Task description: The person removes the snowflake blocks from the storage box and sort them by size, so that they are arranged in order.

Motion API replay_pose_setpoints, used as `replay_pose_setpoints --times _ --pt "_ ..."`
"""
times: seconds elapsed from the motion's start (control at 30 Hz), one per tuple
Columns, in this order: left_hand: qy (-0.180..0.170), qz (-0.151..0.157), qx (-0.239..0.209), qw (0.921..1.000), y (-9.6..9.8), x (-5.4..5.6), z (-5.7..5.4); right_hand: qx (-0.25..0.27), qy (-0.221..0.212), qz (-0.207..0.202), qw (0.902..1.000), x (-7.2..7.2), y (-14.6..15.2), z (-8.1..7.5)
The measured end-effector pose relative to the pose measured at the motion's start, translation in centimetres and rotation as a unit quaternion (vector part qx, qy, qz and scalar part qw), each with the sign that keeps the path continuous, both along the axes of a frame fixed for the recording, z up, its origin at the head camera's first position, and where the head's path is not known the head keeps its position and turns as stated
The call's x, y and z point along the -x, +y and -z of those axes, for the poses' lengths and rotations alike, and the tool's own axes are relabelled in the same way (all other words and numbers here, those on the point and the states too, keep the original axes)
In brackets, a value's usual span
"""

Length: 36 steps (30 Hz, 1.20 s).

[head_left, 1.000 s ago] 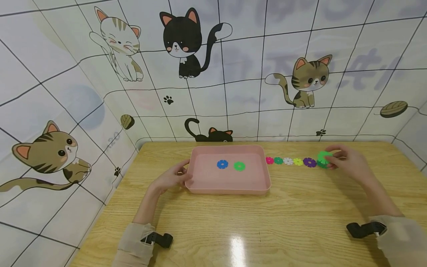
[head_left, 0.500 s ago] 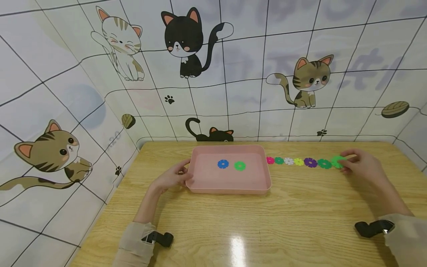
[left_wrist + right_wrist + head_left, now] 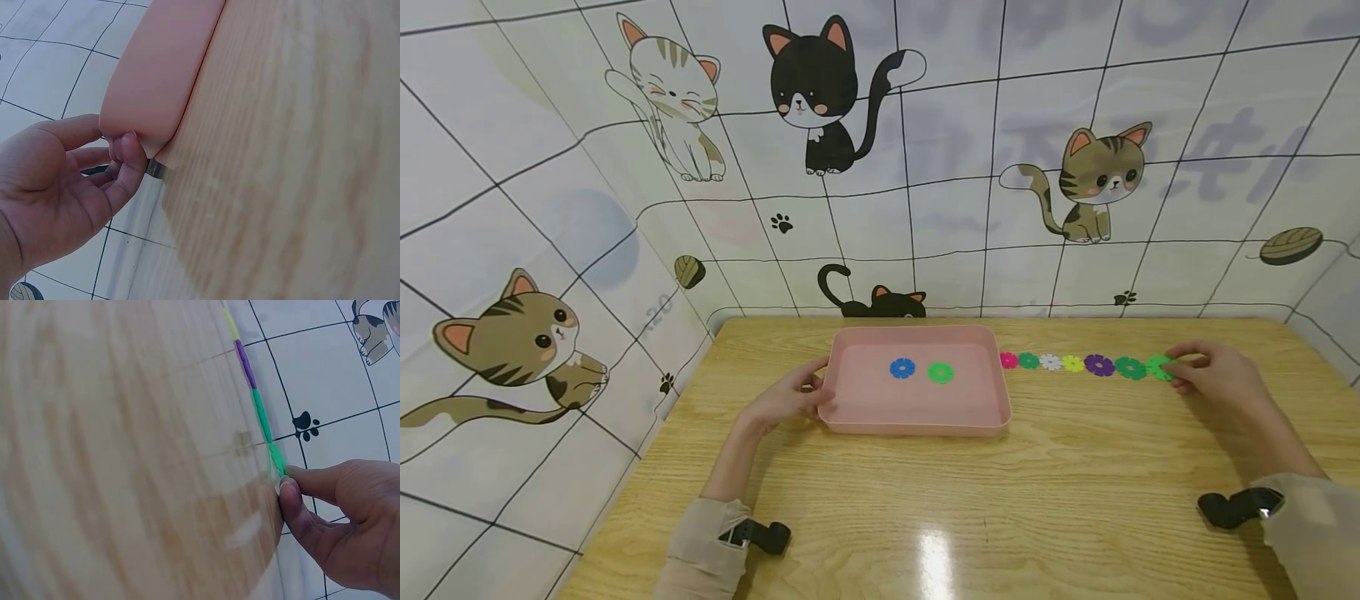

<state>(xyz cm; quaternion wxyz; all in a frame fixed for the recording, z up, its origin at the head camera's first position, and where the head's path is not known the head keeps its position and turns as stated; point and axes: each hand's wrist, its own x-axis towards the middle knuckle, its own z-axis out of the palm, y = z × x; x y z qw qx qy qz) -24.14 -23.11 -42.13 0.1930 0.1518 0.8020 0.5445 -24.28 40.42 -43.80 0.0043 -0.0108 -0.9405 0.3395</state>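
My left hand (image 3: 786,398) holds the left side of a shallow pink tray (image 3: 917,429), thumb at the rim and fingers bent against the outer wall, as the left wrist view shows. Inside the tray lie a blue flower-shaped disc (image 3: 902,368) and a light green one (image 3: 941,372). At the far right, my right hand (image 3: 1221,379) pinches another light green flower disc (image 3: 1157,367) between thumb and fingers. This disc lies low at the table, right against the dark green disc (image 3: 1131,367), at the end of a row.
The row runs right from the tray: a pink disc (image 3: 1009,360), a green disc (image 3: 1028,361), a white disc (image 3: 1051,362), a yellow disc (image 3: 1073,363) and a purple disc (image 3: 1100,365). A cat-printed wall (image 3: 955,208) stands behind the wooden table (image 3: 880,500).
My right hand has carried the light green disc rightward and down, from over the dark green disc to the row's right end. The left hand has stayed on the tray.
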Motion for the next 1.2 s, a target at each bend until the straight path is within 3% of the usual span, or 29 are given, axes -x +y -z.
replay_pose_setpoints --times 0.43,0.77,1.03,1.2 --pt "0.004 0.002 0.012 0.9999 -0.2 0.2 0.2 0.010 0.015 0.001 0.9998 -0.1 -0.2 -0.2" --pt "0.004 0.004 0.014 0.9999 -0.2 0.2 0.3 -0.046 0.059 0.013 0.9971 -0.2 -1.9 -1.2" --pt "-0.005 0.000 0.005 1.0000 -0.2 0.0 0.2 -0.028 0.115 -0.051 0.9917 0.0 -5.2 -2.8" --pt "-0.005 -0.001 0.001 1.0000 -0.2 0.0 0.2 -0.016 0.102 -0.076 0.9917 0.0 -7.4 -3.5"
